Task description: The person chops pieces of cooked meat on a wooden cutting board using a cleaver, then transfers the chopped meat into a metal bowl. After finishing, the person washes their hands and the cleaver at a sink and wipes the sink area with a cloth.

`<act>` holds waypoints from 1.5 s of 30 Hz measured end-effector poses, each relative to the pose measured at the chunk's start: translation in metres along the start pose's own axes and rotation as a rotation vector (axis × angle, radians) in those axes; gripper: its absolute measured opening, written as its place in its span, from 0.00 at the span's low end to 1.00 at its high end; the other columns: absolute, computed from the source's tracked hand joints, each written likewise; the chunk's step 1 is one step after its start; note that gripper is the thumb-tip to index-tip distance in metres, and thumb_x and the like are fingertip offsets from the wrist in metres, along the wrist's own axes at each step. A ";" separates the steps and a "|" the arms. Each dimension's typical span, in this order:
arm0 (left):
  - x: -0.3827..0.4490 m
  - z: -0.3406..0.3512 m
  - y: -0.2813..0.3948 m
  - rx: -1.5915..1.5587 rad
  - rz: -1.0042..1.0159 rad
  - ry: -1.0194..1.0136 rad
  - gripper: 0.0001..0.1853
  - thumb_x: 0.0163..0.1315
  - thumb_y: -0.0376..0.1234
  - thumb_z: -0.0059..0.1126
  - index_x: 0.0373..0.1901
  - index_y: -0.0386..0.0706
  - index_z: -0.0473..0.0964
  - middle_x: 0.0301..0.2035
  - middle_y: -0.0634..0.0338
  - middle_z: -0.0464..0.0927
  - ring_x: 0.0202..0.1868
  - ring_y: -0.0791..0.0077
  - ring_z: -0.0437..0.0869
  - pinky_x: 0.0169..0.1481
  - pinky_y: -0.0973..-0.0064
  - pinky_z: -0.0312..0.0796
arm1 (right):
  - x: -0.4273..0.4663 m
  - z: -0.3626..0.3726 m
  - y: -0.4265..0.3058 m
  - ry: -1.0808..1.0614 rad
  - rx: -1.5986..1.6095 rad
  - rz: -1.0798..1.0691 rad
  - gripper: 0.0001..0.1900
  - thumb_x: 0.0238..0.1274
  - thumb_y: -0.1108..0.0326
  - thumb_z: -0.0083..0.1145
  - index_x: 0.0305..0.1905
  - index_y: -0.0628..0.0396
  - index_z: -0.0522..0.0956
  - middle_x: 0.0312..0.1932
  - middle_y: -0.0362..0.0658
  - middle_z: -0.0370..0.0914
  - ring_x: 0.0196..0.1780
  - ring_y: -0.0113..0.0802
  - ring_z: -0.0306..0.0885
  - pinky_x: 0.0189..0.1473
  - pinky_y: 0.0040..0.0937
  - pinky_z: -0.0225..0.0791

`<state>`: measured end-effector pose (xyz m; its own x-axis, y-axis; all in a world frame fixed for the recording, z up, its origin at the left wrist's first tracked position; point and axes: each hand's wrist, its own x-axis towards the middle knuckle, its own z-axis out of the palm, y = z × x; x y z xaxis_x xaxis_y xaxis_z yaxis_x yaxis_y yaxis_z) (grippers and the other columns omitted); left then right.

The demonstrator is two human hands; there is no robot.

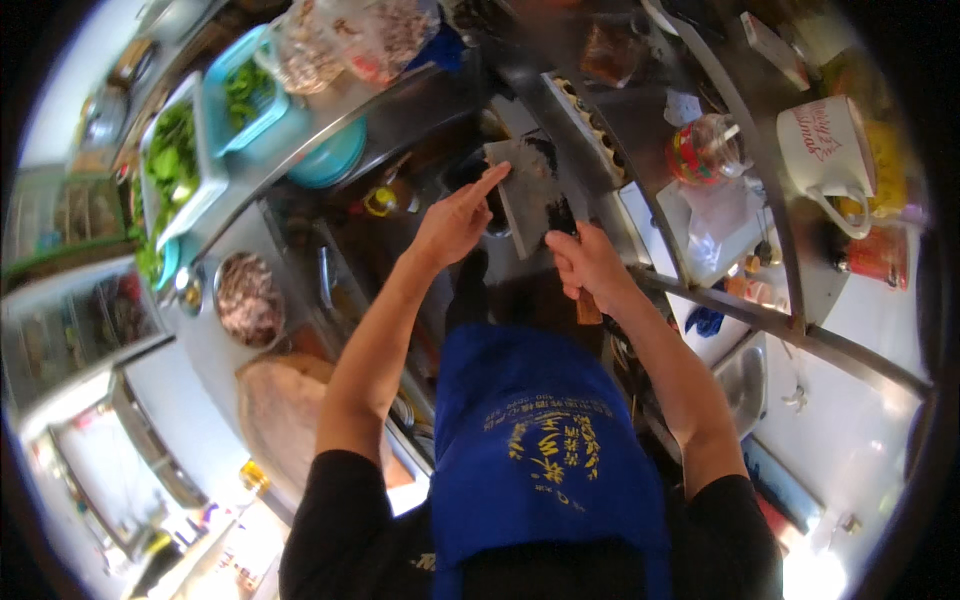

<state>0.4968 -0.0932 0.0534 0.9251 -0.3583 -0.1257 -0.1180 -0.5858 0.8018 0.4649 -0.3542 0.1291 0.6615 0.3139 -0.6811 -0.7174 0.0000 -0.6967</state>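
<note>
A Chinese-style cleaver [534, 199] is held out in front of me, its broad grey blade pointing away and dark patches showing on it. My right hand [589, 262] is wrapped around its handle, and the wooden handle end [589, 309] sticks out below the fist. My left hand [459, 221] is at the blade's left edge, with the index finger stretched out and the other fingers curled. That fingertip overlaps the blade near its upper corner; whether it presses on the metal I cannot tell. Nothing shows in the left hand.
At left are a round wooden chopping block [281, 416], a bowl of cut meat [217, 289], a tray of leafy greens [208, 191] and a turquoise basket [276, 120]. Plastic bags of meat [352, 37] lie beyond. Metal shelving at right holds a white mug [821, 146] and a jar [705, 146].
</note>
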 end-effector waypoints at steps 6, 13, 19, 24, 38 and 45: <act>0.074 0.014 -0.054 -0.474 -0.131 -0.108 0.48 0.69 0.21 0.60 0.89 0.62 0.58 0.42 0.52 0.86 0.36 0.61 0.85 0.46 0.64 0.80 | 0.026 -0.015 0.028 0.321 -0.357 -0.008 0.15 0.82 0.56 0.61 0.44 0.55 0.72 0.27 0.42 0.77 0.20 0.35 0.76 0.23 0.39 0.71; 0.097 0.006 -0.053 -1.396 -0.512 -0.413 0.48 0.70 0.25 0.56 0.90 0.62 0.53 0.30 0.56 0.81 0.22 0.75 0.69 0.32 0.74 0.66 | 0.019 0.001 0.061 0.500 -0.987 -0.327 0.18 0.81 0.59 0.57 0.68 0.50 0.77 0.45 0.58 0.87 0.46 0.63 0.88 0.45 0.57 0.81; 0.095 0.011 -0.074 -1.535 -0.518 -0.524 0.46 0.72 0.27 0.54 0.90 0.62 0.53 0.26 0.59 0.78 0.19 0.78 0.64 0.31 0.76 0.63 | 0.049 0.012 0.056 0.500 -1.040 -0.264 0.21 0.82 0.59 0.55 0.73 0.47 0.75 0.46 0.58 0.87 0.45 0.61 0.89 0.45 0.56 0.83; 0.086 0.004 -0.077 -1.524 -0.595 -0.468 0.45 0.73 0.28 0.56 0.90 0.60 0.54 0.29 0.58 0.80 0.21 0.77 0.68 0.32 0.75 0.65 | 0.065 0.013 0.052 0.521 -1.134 -0.187 0.23 0.81 0.61 0.56 0.75 0.44 0.75 0.46 0.56 0.87 0.45 0.58 0.90 0.43 0.54 0.84; 0.104 0.002 -0.095 0.084 -0.052 -0.493 0.41 0.70 0.25 0.62 0.84 0.62 0.67 0.34 0.58 0.86 0.34 0.68 0.85 0.45 0.64 0.79 | 0.073 -0.003 0.068 0.518 -1.492 -0.161 0.42 0.70 0.74 0.60 0.86 0.32 0.64 0.55 0.51 0.80 0.56 0.50 0.85 0.52 0.47 0.83; 0.144 0.028 -0.121 0.116 -0.166 -0.524 0.40 0.68 0.27 0.64 0.82 0.64 0.70 0.37 0.51 0.90 0.38 0.58 0.91 0.47 0.59 0.82 | 0.043 -0.005 0.073 0.512 -1.383 -0.159 0.38 0.74 0.72 0.58 0.85 0.31 0.67 0.56 0.51 0.81 0.58 0.50 0.84 0.52 0.48 0.83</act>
<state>0.6342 -0.0944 -0.0776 0.6350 -0.5507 -0.5418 -0.0528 -0.7306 0.6808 0.4415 -0.3451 0.0479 0.9253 0.0368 -0.3775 -0.0536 -0.9726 -0.2262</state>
